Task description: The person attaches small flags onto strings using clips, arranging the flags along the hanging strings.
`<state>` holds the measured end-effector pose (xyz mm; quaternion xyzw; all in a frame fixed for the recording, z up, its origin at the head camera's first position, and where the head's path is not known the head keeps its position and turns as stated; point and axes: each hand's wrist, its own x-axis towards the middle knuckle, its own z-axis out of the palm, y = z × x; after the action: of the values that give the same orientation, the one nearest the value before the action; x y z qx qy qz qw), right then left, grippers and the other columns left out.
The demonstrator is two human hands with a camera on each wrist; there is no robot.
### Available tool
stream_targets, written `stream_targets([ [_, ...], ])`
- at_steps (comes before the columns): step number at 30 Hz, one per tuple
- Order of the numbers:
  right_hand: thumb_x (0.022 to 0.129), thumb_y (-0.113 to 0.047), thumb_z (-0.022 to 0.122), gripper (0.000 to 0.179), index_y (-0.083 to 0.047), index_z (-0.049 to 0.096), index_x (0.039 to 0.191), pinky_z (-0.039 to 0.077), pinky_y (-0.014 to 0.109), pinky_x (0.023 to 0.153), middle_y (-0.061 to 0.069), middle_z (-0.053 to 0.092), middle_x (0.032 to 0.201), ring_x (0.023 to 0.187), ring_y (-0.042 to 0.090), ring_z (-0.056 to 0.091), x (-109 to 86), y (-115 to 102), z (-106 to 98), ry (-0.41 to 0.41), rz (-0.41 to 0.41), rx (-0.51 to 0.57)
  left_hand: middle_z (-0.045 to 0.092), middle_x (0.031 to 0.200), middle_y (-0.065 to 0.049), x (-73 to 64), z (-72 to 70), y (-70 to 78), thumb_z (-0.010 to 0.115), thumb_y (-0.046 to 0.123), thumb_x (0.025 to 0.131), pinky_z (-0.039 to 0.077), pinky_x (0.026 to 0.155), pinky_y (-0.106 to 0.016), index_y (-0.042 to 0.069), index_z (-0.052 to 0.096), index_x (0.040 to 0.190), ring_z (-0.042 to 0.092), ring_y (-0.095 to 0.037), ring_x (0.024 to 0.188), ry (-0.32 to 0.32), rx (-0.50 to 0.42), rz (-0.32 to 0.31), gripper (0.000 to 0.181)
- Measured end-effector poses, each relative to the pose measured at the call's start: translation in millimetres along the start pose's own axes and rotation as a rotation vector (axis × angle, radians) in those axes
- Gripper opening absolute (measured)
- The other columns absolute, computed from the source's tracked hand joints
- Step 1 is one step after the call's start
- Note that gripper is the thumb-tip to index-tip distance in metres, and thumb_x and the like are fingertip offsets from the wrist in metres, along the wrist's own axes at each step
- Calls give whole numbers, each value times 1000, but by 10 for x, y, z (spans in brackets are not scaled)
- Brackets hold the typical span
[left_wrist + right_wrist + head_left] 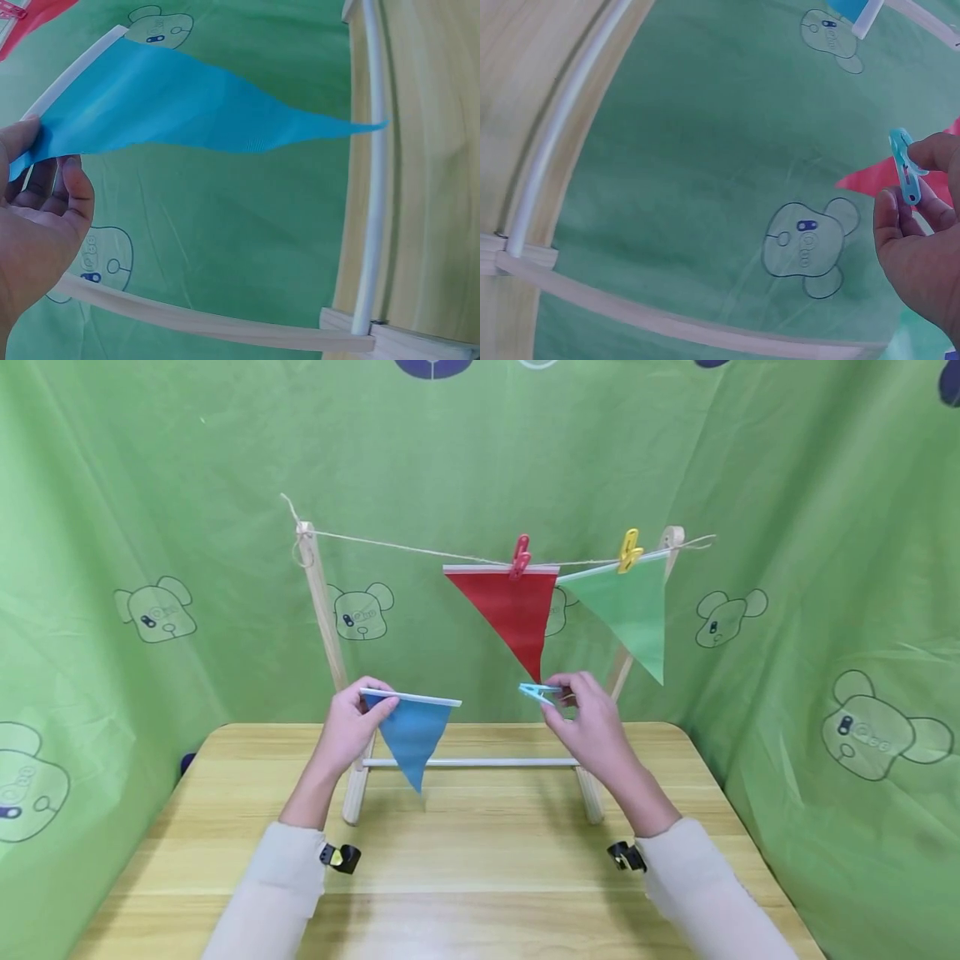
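Note:
My left hand (356, 720) pinches the white top edge of a blue triangular pennant (414, 732) near its left corner; the point hangs down. In the left wrist view the blue pennant (172, 97) stretches away from the thumb and fingers. Between thumb and fingers of my right hand (592, 727) is a light blue clothespin (537, 691), just below the tip of a red pennant (513, 610). The right wrist view shows the clothespin (905, 166) side-on. A red clothespin (521, 557) fixes the red pennant to a string (397, 545); a yellow clothespin (629, 551) fixes a green pennant (630, 610).
The string runs between two wooden posts (321, 597) of a stand, joined low down by a white rod (495, 762). The stand is on a wooden table (465, 893). Green cloth (480, 452) with printed bear heads surrounds the table at the back and sides.

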<state>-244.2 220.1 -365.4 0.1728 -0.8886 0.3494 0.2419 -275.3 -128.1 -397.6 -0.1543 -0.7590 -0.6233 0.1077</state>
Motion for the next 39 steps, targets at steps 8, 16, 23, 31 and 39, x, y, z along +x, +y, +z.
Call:
stream_targets([
  [8,93,-3,74,31,3,63,121,61,43,86,14,61,111,96,28,65,108,-180,-82,38,-97,22,66,92,0,62,-32,136,73,14,97,51,69,-20,-2,70,108,56,-11,78,44,0,15,20],
  [16,92,-3,76,34,2,61,122,61,42,86,14,61,112,97,29,65,222,-336,-147,55,-110,27,67,98,-8,103,-46,219,70,12,98,53,73,-20,-5,69,111,59,-11,82,52,-2,16,21],
  [23,92,-4,77,34,0,62,122,61,42,86,13,61,114,97,27,64,328,-475,-197,64,-161,23,68,97,-2,143,-60,310,68,15,101,54,78,-21,-4,67,114,61,-13,85,66,-2,20,23],
  [31,91,-4,78,37,1,62,124,61,41,86,13,62,114,97,23,65,459,-617,-250,89,-203,38,68,101,-1,198,-35,430,65,16,103,55,82,-21,-4,66,118,63,-13,89,86,-45,31,25],
  [39,90,-4,79,35,1,62,121,61,41,88,13,63,114,98,23,64,582,-705,-204,112,-228,61,67,101,1,250,-20,491,62,16,104,56,86,-21,-4,63,121,64,-13,93,115,-92,39,26],
])
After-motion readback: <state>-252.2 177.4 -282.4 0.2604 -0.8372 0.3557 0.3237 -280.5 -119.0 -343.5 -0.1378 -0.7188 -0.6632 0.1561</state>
